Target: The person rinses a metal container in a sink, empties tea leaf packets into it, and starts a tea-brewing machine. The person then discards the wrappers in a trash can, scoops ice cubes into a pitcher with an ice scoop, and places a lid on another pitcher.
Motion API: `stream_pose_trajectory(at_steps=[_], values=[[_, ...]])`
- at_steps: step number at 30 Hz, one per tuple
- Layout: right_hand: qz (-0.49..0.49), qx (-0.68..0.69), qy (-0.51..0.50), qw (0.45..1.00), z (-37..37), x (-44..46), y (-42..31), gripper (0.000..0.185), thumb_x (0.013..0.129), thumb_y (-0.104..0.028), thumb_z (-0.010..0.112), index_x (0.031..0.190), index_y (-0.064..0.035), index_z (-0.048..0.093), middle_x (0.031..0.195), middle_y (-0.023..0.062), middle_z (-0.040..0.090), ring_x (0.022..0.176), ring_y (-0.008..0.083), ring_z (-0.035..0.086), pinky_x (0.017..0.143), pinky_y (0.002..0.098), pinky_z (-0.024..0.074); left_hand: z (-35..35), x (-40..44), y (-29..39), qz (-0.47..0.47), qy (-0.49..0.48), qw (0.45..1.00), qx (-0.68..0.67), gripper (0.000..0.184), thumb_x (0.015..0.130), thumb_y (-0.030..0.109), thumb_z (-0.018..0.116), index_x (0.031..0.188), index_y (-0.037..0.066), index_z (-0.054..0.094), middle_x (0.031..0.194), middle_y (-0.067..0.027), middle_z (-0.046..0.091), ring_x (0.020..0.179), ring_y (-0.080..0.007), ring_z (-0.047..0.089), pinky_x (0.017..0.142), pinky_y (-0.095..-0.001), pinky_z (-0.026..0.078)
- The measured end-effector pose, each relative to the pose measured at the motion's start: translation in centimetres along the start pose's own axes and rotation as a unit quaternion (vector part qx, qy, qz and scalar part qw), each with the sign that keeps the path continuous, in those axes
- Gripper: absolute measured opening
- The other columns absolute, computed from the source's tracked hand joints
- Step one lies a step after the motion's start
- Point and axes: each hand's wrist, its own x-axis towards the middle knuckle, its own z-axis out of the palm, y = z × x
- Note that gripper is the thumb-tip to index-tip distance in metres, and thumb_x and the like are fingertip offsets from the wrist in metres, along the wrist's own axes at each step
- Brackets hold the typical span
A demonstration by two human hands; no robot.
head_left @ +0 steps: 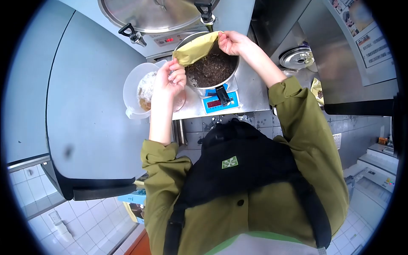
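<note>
Left: one translucent plastic jug (130, 87), white contents inside. One left hand (169, 78), fingers closed, pinched the near-left end of one gold pouch (196, 49), held slanting over the far-left part of one steel pot (231, 79) of dark loose leaves (212, 70). One blue digital scale (211, 106) sat beneath. One right hand (231, 42), also closed, pinched the pouch's far-right end.

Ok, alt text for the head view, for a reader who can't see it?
The left hand and right hand hold a yellow packet over a metal pot of dark, shredded material. It appears to rest on a blue scale, with a translucent jug holding something white to the left.
</note>
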Motion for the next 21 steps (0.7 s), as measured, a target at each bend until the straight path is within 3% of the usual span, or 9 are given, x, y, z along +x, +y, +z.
stream_pose_trajectory(at_steps=[11,14,15,18,20,21], values=[[-0.010,0.062,-0.002,0.998,-0.6,-1.4,-1.1,0.022,0.090,-0.007,0.030,0.082,0.0005,0.049,0.066,0.0027,0.057,0.050,0.0076,0.054,0.041,0.0194,0.0428,0.3,0.5,-0.6,0.009,0.020,1.000,0.017,0.011,0.084,0.009,0.045,0.073,0.009,0.043,0.055,0.0045,0.039,0.037,-0.0048,0.027,0.036,-0.0198,0.022],[-0.043,0.085,0.060,0.994,-0.6,-1.8,0.1,0.014,0.087,-0.004,0.038,0.078,-0.0012,0.048,0.064,0.0024,0.055,0.047,0.0081,0.048,0.042,0.0193,0.0417,-0.2,1.2,-0.8,0.005,0.056,0.998,0.000,0.010,0.083,0.009,0.044,0.073,0.009,0.043,0.054,0.0047,0.037,0.037,-0.0048,0.027,0.035,-0.0200,0.022],[-0.032,0.073,0.019,0.997,-1.4,-1.5,-0.4,0.021,0.089,-0.006,0.031,0.082,0.0007,0.049,0.067,0.0031,0.057,0.049,0.0078,0.054,0.041,0.0195,0.0430,-0.3,1.1,-0.7,0.004,0.051,0.999,0.011,0.010,0.083,0.009,0.044,0.073,0.009,0.043,0.054,0.0047,0.037,0.037,-0.0048,0.027,0.035,-0.0200,0.021],[0.001,0.051,-0.046,0.998,-2.1,-2.3,-0.7,0.018,0.088,-0.008,0.034,0.084,0.0008,0.049,0.065,0.0031,0.057,0.050,0.0081,0.054,0.042,0.0194,0.0434,-0.9,0.6,-0.8,0.013,0.026,0.996,0.083,0.010,0.082,0.010,0.045,0.073,0.009,0.043,0.054,0.0049,0.036,0.037,-0.0048,0.028,0.035,-0.0198,0.020],[0.031,-0.046,-0.080,0.995,-3.0,-3.3,-0.8,0.017,0.089,-0.011,0.037,0.084,0.0000,0.049,0.064,0.0041,0.058,0.050,0.0082,0.054,0.043,0.0192,0.0437,-1.2,0.1,-0.8,0.036,-0.004,0.982,0.186,0.010,0.082,0.012,0.046,0.072,0.009,0.043,0.054,0.0052,0.036,0.037,-0.0046,0.028,0.035,-0.0195,0.020],[0.044,-0.095,-0.097,0.990,-2.9,-4.1,-0.7,0.017,0.089,-0.013,0.039,0.084,-0.0004,0.050,0.063,0.0045,0.058,0.050,0.0082,0.054,0.044,0.0191,0.0438,-1.2,-0.4,-0.9,0.055,0.029,0.968,0.243,0.012,0.082,0.013,0.047,0.071,0.008,0.044,0.054,0.0052,0.037,0.038,-0.0041,0.028,0.035,-0.0193,0.020]])
